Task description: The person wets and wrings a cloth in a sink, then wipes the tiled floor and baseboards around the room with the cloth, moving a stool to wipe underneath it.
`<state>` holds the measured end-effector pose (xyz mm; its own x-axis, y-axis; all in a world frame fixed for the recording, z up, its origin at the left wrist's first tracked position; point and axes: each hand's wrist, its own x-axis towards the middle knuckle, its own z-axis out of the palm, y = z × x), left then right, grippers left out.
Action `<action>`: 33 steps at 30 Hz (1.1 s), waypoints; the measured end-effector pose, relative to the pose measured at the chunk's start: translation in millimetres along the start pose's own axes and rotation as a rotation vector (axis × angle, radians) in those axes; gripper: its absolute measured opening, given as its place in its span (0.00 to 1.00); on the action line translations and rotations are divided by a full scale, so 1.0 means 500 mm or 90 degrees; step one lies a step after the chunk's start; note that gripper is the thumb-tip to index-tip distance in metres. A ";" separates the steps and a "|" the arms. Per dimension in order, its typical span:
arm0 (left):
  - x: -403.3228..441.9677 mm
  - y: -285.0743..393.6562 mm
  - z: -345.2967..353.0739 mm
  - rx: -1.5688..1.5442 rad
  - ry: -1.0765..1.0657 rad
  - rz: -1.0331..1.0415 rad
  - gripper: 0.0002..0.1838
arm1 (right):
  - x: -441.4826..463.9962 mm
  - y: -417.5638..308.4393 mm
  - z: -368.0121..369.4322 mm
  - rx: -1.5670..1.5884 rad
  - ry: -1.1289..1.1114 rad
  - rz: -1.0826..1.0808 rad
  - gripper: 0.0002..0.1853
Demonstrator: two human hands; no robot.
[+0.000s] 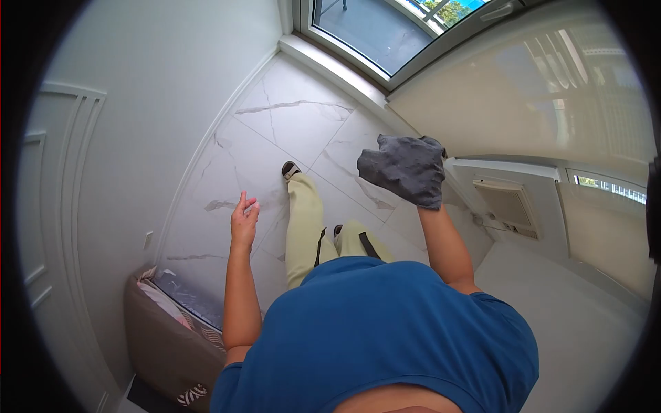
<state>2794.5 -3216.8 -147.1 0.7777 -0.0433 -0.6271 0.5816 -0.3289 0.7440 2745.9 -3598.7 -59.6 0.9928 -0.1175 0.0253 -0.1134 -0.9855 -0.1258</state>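
Note:
A dark grey cloth (406, 165) drapes over my right hand and hides its fingers. It hangs in crumpled folds at the end of my raised right forearm, close to the edge of a glossy beige panel (509, 89). My left hand (244, 219) is held out over the floor on the other side, its fingers extended and somewhat apart, with nothing in them.
White marble-patterned tiles (275, 131) cover the floor under my feet. Ahead is a framed glass door (385, 34) with a raised sill (330, 69). A brown padded piece of furniture (158, 337) stands at lower left, beside the white wall (158, 103). A white unit (506, 203) is at right.

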 end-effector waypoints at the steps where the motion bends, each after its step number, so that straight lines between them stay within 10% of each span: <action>1: 0.052 0.029 0.009 0.021 -0.022 0.021 0.33 | 0.040 0.008 0.006 -0.038 -0.072 0.040 0.18; 9: 0.444 0.157 0.113 0.129 -0.140 0.136 0.32 | 0.233 0.267 0.369 0.010 0.034 0.169 0.17; 18: 0.813 -0.015 0.327 0.117 -0.159 0.137 0.30 | 0.358 0.544 1.013 0.281 0.298 0.458 0.29; 22: 0.945 -0.096 0.350 0.108 -0.120 0.156 0.29 | 0.500 0.562 1.240 0.266 0.110 0.494 0.42; 24: 0.985 -0.111 0.341 0.110 -0.097 0.162 0.30 | 0.591 0.522 1.323 0.049 -0.067 0.455 0.45; 33: 0.922 -0.195 0.205 0.131 0.074 0.119 0.30 | 1.177 0.269 1.431 -0.027 0.053 -0.090 0.42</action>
<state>3072.0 -3301.6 -532.4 0.8959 -0.0160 -0.4441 0.3748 -0.5096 0.7745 3343.4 -3713.2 -771.1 0.9924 0.0147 0.1222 0.0237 -0.9971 -0.0726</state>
